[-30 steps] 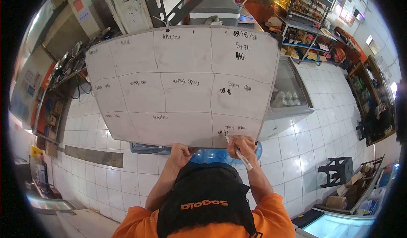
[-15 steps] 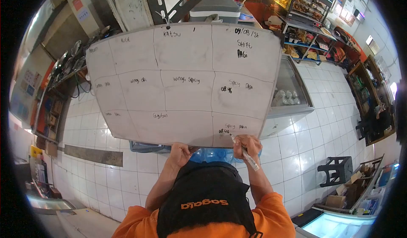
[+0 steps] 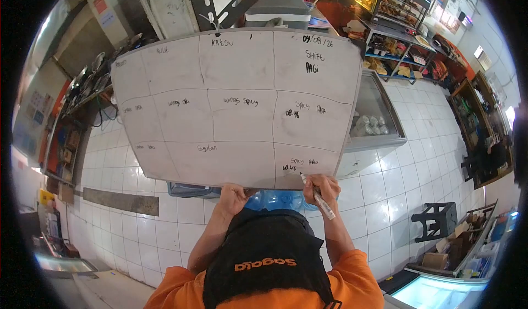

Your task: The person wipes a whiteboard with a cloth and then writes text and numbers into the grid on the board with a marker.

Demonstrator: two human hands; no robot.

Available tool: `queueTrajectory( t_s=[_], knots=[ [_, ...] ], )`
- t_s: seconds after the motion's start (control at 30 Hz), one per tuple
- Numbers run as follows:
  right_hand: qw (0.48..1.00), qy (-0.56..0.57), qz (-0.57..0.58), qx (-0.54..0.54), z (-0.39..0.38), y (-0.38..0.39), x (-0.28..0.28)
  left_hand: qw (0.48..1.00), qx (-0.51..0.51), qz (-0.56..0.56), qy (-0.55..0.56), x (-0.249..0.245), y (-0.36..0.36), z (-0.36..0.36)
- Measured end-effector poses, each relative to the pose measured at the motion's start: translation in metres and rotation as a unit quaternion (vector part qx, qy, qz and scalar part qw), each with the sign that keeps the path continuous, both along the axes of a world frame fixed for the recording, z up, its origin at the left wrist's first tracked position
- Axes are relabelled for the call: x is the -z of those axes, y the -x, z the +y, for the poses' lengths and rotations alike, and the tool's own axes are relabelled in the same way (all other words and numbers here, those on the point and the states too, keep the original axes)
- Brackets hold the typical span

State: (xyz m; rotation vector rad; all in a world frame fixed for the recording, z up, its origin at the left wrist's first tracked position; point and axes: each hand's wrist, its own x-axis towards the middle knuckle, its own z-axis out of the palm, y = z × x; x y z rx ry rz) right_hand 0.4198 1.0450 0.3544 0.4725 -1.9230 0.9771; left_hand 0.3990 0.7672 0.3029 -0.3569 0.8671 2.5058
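A large whiteboard, ruled into boxes with handwritten labels, hangs tilted in front of me. My right hand is closed around a marker, its tip at the lower right box, just right of the written "08.46" under "Spicy paha". The marker's back end points down toward my forearm. At the bottom edge of the board, left of centre, my left hand is closed on the rim, with some fingers hidden behind it. "09/08/26 Shift Pagi" stands in the top right box, and another "08.46" under "Spicy dada".
Blue water bottles sit below the board, by my apron. A glass-topped freezer stands behind the board's right side. A black stool is on the tiled floor at right. A metal bracket rises above the board.
The board has shifted slightly up and left in view. The marker tip has moved a little, staying beside the lower "08.46". Both hands keep their grip.
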Motion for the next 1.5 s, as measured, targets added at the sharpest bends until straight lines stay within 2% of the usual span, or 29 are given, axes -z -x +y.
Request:
queueTrajectory(
  t_s=[0.1, 0.2, 0.33, 0.4, 0.5, 0.6, 0.7, 0.77, 0.9, 1.03, 1.13, 1.23, 1.33, 1.43, 1.5],
  knots=[
    [0.999, 0.035, 0.016, 0.033, -0.009, 0.002, -0.011, 1.0, -0.012, -0.007, -0.001, 0.002, 0.0, 0.001],
    [0.998, -0.015, -0.02, 0.064, -0.021, -0.004, -0.032, 1.0, -0.024, -0.008, 0.006, 0.016, 0.003, 0.0],
    [0.997, 0.003, 0.025, -0.076, -0.043, 0.006, -0.041, 0.999, -0.012, 0.028, -0.029, 0.0, -0.001, 0.004],
    [0.992, 0.005, -0.034, -0.124, -0.054, 0.003, -0.05, 0.998, 0.013, 0.017, -0.059, -0.007, -0.004, -0.004],
    [0.991, -0.017, -0.013, -0.13, -0.066, 0.011, -0.043, 0.993, -0.053, 0.009, -0.109, 0.01, -0.015, -0.019],
    [0.991, -0.039, -0.009, -0.128, -0.068, 0.012, -0.041, 0.99, -0.064, 0.046, -0.12, 0.014, -0.013, -0.031],
    [0.992, -0.05, 0.012, -0.116, -0.074, 0.019, -0.05, 0.996, -0.079, 0.022, -0.024, 0.005, -0.007, -0.033],
    [0.994, -0.054, 0.014, -0.094, -0.081, 0.026, -0.062, 0.998, -0.052, 0.021, -0.037, 0.012, -0.001, -0.043],
    [0.99, -0.037, 0.017, -0.138, -0.102, 0.056, -0.099, 0.998, 0.007, 0.05, -0.032, 0.014, 0.012, -0.053],
    [0.988, -0.021, 0.025, -0.152, -0.116, 0.089, -0.114, 0.999, -0.003, 0.031, -0.016, 0.008, 0.011, -0.053],
    [0.989, -0.054, 0.027, -0.133, -0.117, 0.1, -0.121, 0.999, -0.043, -0.001, -0.029, 0.039, 0.015, -0.061],
    [0.981, -0.118, 0.037, -0.149, -0.12, 0.106, -0.137, 0.998, 0.011, -0.004, -0.063, 0.041, 0.019, -0.066],
    [0.973, -0.159, 0.044, -0.16, -0.123, 0.108, -0.138, 0.997, 0.001, 0.005, -0.078, 0.011, 0.015, -0.062],
    [0.976, -0.145, 0.071, -0.143, -0.121, 0.116, -0.126, 0.993, 0.045, 0.035, -0.102, 0.028, 0.021, -0.071],
    [0.981, -0.119, 0.032, -0.151, -0.122, 0.119, -0.13, 0.995, 0.05, -0.014, -0.09, 0.034, 0.023, -0.074]
  ],
)
